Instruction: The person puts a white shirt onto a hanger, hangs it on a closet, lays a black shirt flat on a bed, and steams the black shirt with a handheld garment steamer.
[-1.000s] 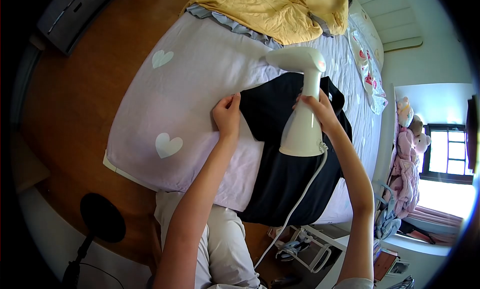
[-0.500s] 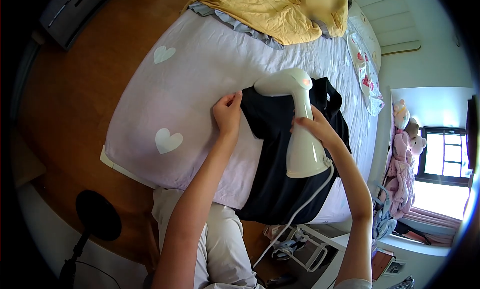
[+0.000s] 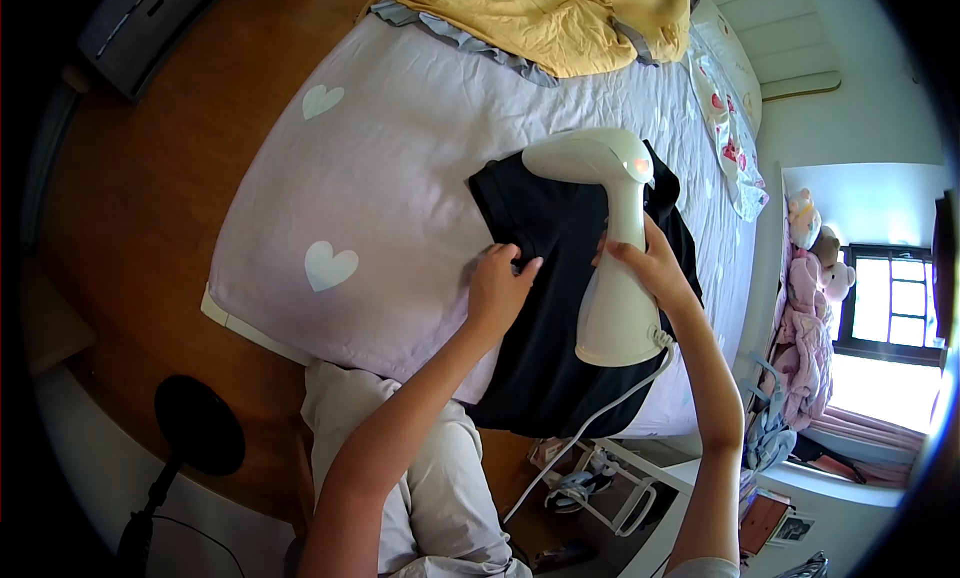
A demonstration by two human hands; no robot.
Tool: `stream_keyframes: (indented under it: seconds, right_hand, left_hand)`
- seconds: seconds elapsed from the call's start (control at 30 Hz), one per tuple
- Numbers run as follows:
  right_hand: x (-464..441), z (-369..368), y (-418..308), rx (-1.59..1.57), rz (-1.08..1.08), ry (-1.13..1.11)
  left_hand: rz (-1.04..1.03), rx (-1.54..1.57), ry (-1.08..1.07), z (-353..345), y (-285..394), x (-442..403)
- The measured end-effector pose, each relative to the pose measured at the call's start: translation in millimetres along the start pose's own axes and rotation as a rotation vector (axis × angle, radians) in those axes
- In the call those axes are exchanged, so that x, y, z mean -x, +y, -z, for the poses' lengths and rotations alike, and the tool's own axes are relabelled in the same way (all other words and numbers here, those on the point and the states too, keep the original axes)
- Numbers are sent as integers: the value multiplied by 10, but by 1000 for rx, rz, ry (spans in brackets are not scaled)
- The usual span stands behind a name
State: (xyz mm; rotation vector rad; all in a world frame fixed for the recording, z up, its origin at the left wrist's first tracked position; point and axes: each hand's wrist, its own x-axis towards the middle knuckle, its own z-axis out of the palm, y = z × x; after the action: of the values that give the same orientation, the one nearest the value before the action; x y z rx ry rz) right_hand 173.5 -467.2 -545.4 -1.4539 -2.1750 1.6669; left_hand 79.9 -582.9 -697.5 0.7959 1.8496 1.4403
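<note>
A black short-sleeved garment [image 3: 545,323] lies spread on the bed [image 3: 400,188], its sleeve pointing left. My right hand [image 3: 645,263] is wrapped round the handle of a white garment steamer [image 3: 625,313], whose head lies over the upper part of the garment. A white cord runs from the steamer's base down toward the floor. Beside the garment's left edge, below the sleeve, my left hand [image 3: 505,283] has its thumb and forefinger pinching the black cloth.
A yellow quilt [image 3: 520,23] lies bunched at the bed's far side. Stuffed toys and a pink blanket [image 3: 805,338] are by the window. A black round-headed stand [image 3: 198,425] is at lower left. A white rack [image 3: 630,498] stands beyond the bed's near edge.
My left hand has left the sleeve tip and moved down and right to the cloth below the sleeve. The steamer, in my right hand, first moved down and left, then slightly right.
</note>
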Motion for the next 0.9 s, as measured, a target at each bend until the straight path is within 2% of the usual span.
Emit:
stream_keyframes:
  seconds: [0.17,0.23,0.37,0.43,0.5,0.57,0.77,0.9]
  right_hand:
    - [247,34,99,-30,-2,-3]
    - [313,38,106,-40,-12,-25]
    - [307,14,220,12,-29,-41]
    - [278,-13,263,70,-16,-101]
    - [227,-81,263,79,-41,-105]
    - [110,-137,308,215,11,-121]
    - [-289,-345,188,158,55,-198]
    - [-453,-469,55,236,175,-145]
  left_hand:
    - [52,114,10,15,-190,3]
    - [149,244,-13,9,-230,27]
    - [105,222,72,-42,-286,116]
    - [0,152,142,-28,-241,162]
    - [10,153,135,10,-198,175]
    - [20,156,128,23,-170,184]
    - [84,274,152,-41,-161,175]
    - [131,397,179,-149,-234,157]
